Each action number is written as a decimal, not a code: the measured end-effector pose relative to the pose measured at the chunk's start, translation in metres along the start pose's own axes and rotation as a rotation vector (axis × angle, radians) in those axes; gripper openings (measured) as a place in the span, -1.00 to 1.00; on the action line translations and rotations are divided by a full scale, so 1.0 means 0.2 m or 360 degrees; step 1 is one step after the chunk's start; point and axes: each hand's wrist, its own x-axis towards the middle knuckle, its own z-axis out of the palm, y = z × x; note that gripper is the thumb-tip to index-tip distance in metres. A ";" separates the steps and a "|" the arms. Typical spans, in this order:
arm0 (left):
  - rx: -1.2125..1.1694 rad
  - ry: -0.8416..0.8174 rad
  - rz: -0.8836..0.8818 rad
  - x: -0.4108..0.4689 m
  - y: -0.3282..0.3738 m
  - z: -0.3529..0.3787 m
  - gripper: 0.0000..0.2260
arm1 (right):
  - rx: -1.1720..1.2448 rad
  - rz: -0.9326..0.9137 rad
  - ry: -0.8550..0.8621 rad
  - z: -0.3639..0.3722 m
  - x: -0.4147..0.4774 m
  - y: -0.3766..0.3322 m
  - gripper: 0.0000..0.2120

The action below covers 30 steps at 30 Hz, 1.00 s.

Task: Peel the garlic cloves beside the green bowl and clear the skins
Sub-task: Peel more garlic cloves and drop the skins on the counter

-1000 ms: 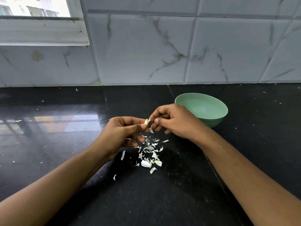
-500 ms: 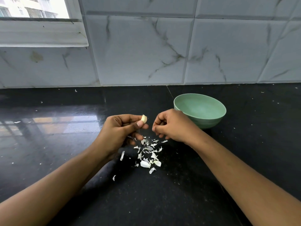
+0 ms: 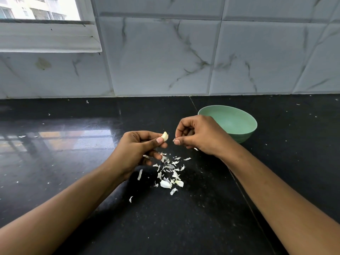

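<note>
Right hand (image 3: 198,137) has drawn away from clove (image 3: 165,136), centre frame, pinching a sliver (image 3: 173,139); left hand (image 3: 139,146) grips clove, apparently bare; skins (image 3: 169,173) below, uncleared; bowl (image 3: 230,122) right of centre.

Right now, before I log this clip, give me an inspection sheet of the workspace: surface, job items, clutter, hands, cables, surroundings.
Surface: black glossy counter, dusted with pale flecks.
Job's things: garlic clove, looks peeled, in the left hand; skins piled on the counter below the hands; green bowl behind the right hand, its visible inside bare.
Clutter: stray skin flakes out toward the wall.
Hands: left hand pinches the clove; right hand pinches what looks like a skin sliver.
Cables: nothing seen.
Surroundings: marbled wall tiles; window upper left.
</note>
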 end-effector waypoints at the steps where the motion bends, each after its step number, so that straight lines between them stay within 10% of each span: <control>1: 0.0025 0.0003 0.0006 0.00 0.00 0.00 -0.89 | -0.0002 -0.0015 -0.0036 0.00 0.00 0.00 -0.93; 30: 0.0381 0.0191 0.0302 -0.02 0.01 -0.01 -0.86 | -0.0230 -0.0640 0.0523 0.11 0.00 0.03 -0.90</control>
